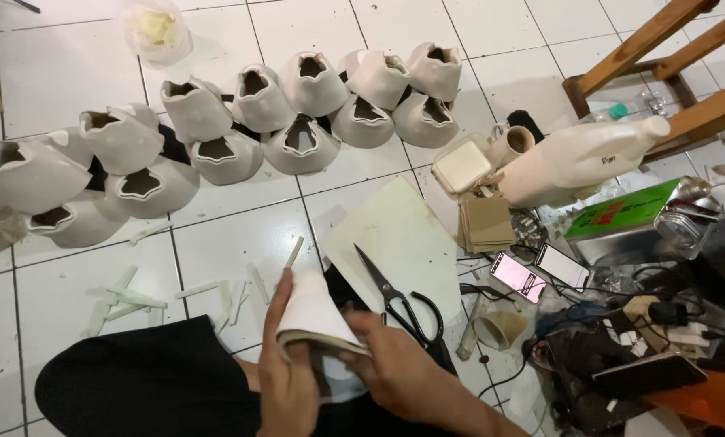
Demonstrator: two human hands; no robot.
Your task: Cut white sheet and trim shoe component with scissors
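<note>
Between our fingers (pixel 285 356): white sheet (pixel 310 311), smooth, matt, leather-like, tan underside. Just beyond our fingertips: scissors (pixel 399 301), dull dark metal blades, black glossy plastic handles. Further out from our fingers: white shoe uppers (pixel 216 121), smooth soft sheen. Floor tiles (pixel 71 73) glossy ceramic. Right of our fingers: jug (pixel 577 166), matt cream plastic; stool (pixel 670 57), bare wood.

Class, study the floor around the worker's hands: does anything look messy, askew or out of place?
Yes. Cut white strips lie scattered across the tiles left of the hands, pointing every way, and open scissors rest half on a cream sheet.
</note>
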